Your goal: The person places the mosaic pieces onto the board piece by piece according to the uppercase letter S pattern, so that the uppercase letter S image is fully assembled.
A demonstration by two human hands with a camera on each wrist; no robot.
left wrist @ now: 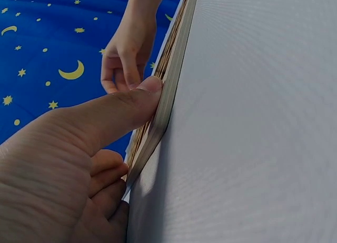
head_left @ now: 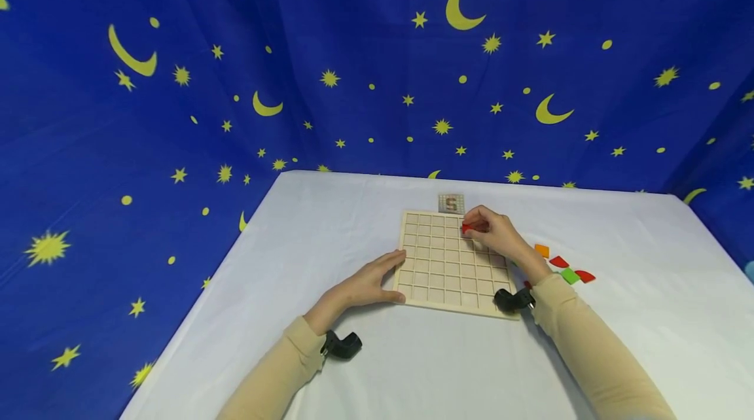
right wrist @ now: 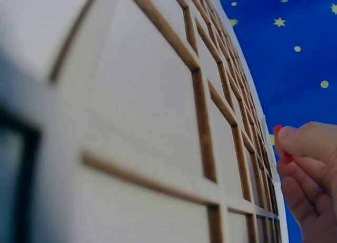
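Observation:
A light wooden grid board (head_left: 438,265) with raised dividers lies flat on the white table. My right hand (head_left: 493,231) pinches a small red piece (head_left: 466,228) between thumb and fingers over the board's far right part. In the right wrist view the red piece (right wrist: 278,130) shows at the fingertips, mostly covered by them. My left hand (head_left: 368,281) rests at the board's left edge with its fingers spread along it. In the left wrist view its thumb (left wrist: 151,85) lies on the board's rim (left wrist: 167,103).
Behind the board lies a small patterned card (head_left: 451,203) with a reddish-brown figure. Right of the board are loose flat pieces: an orange one (head_left: 542,250), a green one (head_left: 570,276) and several red ones (head_left: 585,276). A blue star-patterned cloth (head_left: 377,67) hangs behind the table.

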